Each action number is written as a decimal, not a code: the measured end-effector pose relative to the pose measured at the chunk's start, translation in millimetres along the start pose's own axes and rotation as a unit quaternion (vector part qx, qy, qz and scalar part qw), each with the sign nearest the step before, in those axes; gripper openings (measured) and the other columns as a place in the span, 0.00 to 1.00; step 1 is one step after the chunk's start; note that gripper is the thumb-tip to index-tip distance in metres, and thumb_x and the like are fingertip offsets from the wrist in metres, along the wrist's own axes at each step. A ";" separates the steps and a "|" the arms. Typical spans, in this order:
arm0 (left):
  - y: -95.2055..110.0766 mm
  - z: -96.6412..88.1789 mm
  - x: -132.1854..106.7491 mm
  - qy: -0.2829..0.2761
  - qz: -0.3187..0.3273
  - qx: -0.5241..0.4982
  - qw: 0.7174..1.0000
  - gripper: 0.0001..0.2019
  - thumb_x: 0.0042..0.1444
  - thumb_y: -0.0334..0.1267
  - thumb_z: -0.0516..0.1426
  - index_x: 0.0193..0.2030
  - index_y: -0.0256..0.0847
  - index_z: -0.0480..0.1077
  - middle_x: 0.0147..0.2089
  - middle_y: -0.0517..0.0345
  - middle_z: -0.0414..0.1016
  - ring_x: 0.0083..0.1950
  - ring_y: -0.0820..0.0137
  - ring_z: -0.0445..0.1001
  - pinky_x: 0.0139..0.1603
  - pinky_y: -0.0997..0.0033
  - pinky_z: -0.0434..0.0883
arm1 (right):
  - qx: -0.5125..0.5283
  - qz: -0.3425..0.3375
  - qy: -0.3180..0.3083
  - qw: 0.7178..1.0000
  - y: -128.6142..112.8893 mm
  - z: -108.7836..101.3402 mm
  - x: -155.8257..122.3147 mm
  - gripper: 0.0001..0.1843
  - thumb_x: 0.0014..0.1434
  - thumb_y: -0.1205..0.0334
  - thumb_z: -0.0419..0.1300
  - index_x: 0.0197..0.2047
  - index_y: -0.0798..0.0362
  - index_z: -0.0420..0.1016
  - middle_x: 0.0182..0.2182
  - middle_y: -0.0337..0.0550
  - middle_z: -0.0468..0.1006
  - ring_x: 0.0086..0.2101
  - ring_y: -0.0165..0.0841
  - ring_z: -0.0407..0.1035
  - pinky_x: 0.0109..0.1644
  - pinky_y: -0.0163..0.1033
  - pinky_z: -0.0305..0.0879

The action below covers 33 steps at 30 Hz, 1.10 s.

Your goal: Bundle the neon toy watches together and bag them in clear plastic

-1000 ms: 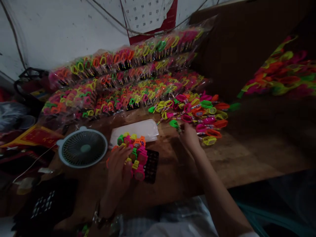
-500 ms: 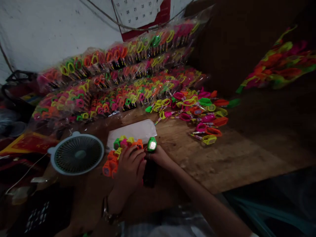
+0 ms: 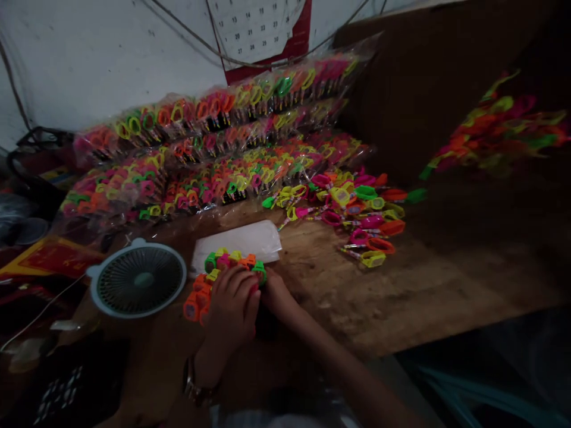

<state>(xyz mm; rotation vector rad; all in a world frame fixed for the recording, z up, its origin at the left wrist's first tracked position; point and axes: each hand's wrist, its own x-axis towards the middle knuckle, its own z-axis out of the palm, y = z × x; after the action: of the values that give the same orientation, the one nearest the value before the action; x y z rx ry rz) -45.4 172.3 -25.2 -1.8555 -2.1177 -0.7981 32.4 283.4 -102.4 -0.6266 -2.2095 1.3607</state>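
My left hand [image 3: 232,306] lies curled over a cluster of neon toy watches [image 3: 209,279] standing in a black tray on the wooden table [image 3: 401,285]. My right hand [image 3: 274,294] is beside it, fingers closed on a green toy watch [image 3: 259,270] at the cluster's right edge. The black tray is almost hidden under both hands. A loose pile of neon watches [image 3: 357,211] lies further right on the table.
A small round fan [image 3: 138,284] lies flat at the left. A flat white plastic packet [image 3: 241,241] sits behind the cluster. Bagged rows of neon watches [image 3: 214,148] are stacked against the wall. More neon pieces [image 3: 495,131] sit at the far right.
My right hand left the loose pile with a green watch, carried it to the cluster, and now presses it in at the right edge. My left hand stayed on the cluster.
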 end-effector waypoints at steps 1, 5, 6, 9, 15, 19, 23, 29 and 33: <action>-2.5 0.6 -1.0 0.000 0.004 0.007 1.000 0.13 0.61 0.35 0.49 0.51 0.40 0.68 0.52 0.53 0.72 0.60 0.62 0.64 0.63 0.50 0.59 | -0.010 0.007 -0.024 1.000 1.6 -9.9 3.3 0.14 0.49 0.71 0.60 0.41 0.56 0.76 0.36 0.44 0.78 0.36 0.35 0.71 0.41 0.36 0.67; -11.7 5.2 -3.5 0.016 0.033 0.024 0.999 0.14 0.61 0.36 0.50 0.52 0.41 0.68 0.53 0.52 0.72 0.58 0.62 0.65 0.61 0.52 0.61 | -0.180 0.132 0.017 0.975 9.3 -63.0 30.7 0.15 0.55 0.68 0.57 0.47 0.55 0.72 0.35 0.44 0.78 0.34 0.32 0.73 0.37 0.32 0.67; -12.8 6.5 -3.5 0.021 0.036 0.026 0.999 0.14 0.60 0.36 0.51 0.51 0.41 0.68 0.52 0.52 0.72 0.57 0.62 0.66 0.60 0.52 0.62 | -0.225 0.158 0.051 0.960 11.5 -76.0 41.1 0.17 0.58 0.68 0.55 0.51 0.56 0.70 0.39 0.48 0.78 0.36 0.34 0.73 0.38 0.34 0.67; -12.9 9.0 -2.4 0.035 0.029 0.032 0.998 0.12 0.60 0.36 0.51 0.49 0.41 0.69 0.50 0.53 0.74 0.55 0.62 0.67 0.59 0.54 0.63 | -0.326 0.206 0.113 0.916 18.2 -107.8 75.8 0.27 0.61 0.70 0.48 0.64 0.56 0.56 0.49 0.62 0.70 0.43 0.42 0.71 0.42 0.43 0.67; -6.6 7.0 -2.6 0.048 0.014 0.016 0.999 0.11 0.61 0.35 0.51 0.48 0.42 0.70 0.48 0.55 0.75 0.53 0.64 0.69 0.57 0.56 0.64 | -0.438 0.219 0.120 0.863 24.4 -142.7 110.4 0.24 0.62 0.73 0.41 0.59 0.60 0.64 0.52 0.70 0.64 0.50 0.49 0.65 0.42 0.47 0.69; -1.5 6.4 -2.5 0.048 -0.013 0.005 0.999 0.11 0.61 0.34 0.52 0.48 0.42 0.70 0.48 0.54 0.74 0.54 0.64 0.68 0.58 0.55 0.63 | -0.463 0.120 0.055 0.877 19.2 -144.1 86.4 0.21 0.60 0.74 0.47 0.55 0.59 0.68 0.51 0.63 0.67 0.52 0.46 0.63 0.46 0.43 0.67; -1.5 4.4 -0.9 0.080 -0.010 -0.022 0.996 0.10 0.60 0.34 0.52 0.46 0.42 0.71 0.46 0.55 0.76 0.51 0.66 0.71 0.56 0.57 0.66 | -0.443 0.057 -0.019 0.894 15.8 -133.1 42.9 0.13 0.58 0.73 0.52 0.45 0.59 0.73 0.45 0.56 0.73 0.45 0.40 0.69 0.45 0.37 0.65; -7.0 -10.9 -9.9 0.166 -0.062 -0.092 0.980 0.08 0.60 0.31 0.50 0.42 0.42 0.70 0.43 0.56 0.75 0.49 0.69 0.72 0.53 0.61 0.68 | -0.073 0.036 0.016 0.997 14.5 -89.2 -31.4 0.16 0.57 0.61 0.55 0.49 0.55 0.69 0.39 0.47 0.79 0.37 0.37 0.72 0.42 0.39 0.68; -8.3 -13.6 -25.9 0.092 -0.005 -0.018 0.996 0.10 0.59 0.33 0.53 0.47 0.43 0.69 0.48 0.54 0.74 0.55 0.64 0.69 0.58 0.55 0.64 | 0.230 0.057 -0.008 0.971 -0.9 -40.2 -70.8 0.19 0.53 0.56 0.61 0.48 0.54 0.73 0.42 0.45 0.79 0.44 0.41 0.71 0.49 0.45 0.68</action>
<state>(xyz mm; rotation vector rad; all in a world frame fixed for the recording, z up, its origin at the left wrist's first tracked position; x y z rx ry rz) -51.2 142.7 -28.9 -1.7169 -2.0114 -0.9752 112.2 268.4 -96.1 -0.5717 -1.7922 1.8604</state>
